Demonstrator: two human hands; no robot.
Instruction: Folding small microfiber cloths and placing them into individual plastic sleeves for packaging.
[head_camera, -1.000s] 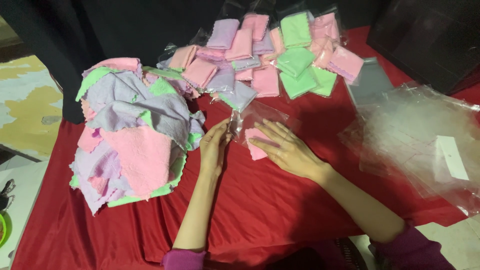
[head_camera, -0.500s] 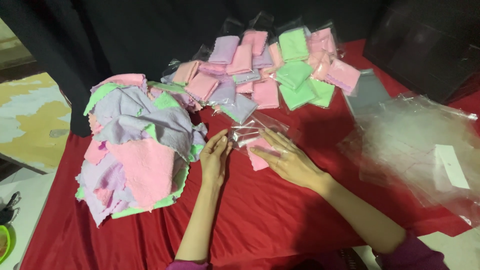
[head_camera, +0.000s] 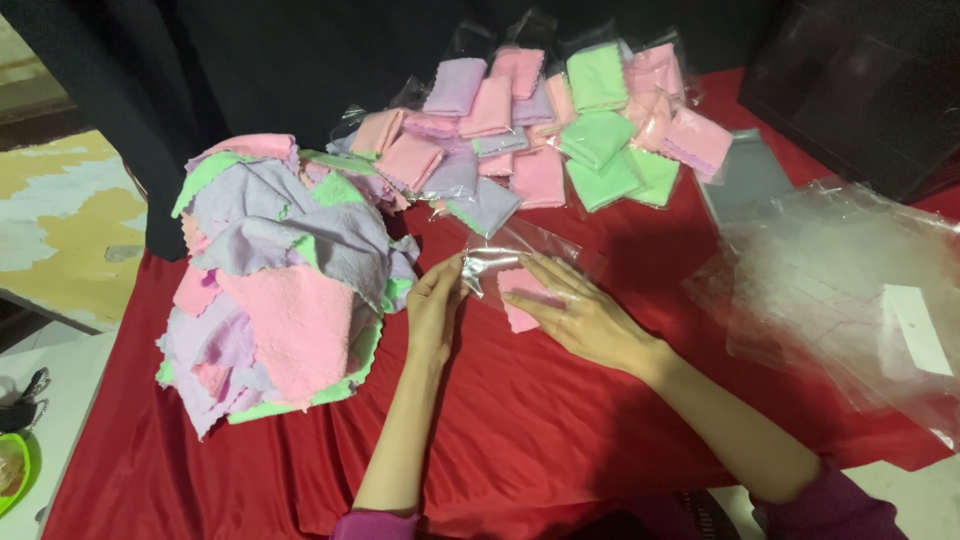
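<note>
The left hand (head_camera: 436, 305) pinches the open edge of a clear bag (head_camera: 510, 262) between thumb and fingers. It holds the edge so the mouth of the bag stays up and open. The right hand (head_camera: 585, 322) lies flat with its fingers spread on a folded pink cloth (head_camera: 522, 297). It presses the cloth down so it stays folded and flat as it sits partly inside the bag. The bag and the pink cloth are in the middle of the worktop, on the red cover (head_camera: 520, 420), just between the two hands.

At nine o'clock from the hands is a big pile of loose cloths (head_camera: 280, 290) in pink, purple and green. It sits close to the left hand, so it looks easy to reach. At twelve o'clock, farther back, lie many packed cloths (head_camera: 540, 130), each in its own clear bag, kept apart from the loose ones. At three o'clock is a stack of empty clear bags (head_camera: 840, 290), near the right arm. A dark box (head_camera: 860, 80) stands at two o'clock, well apart from the hands.
</note>
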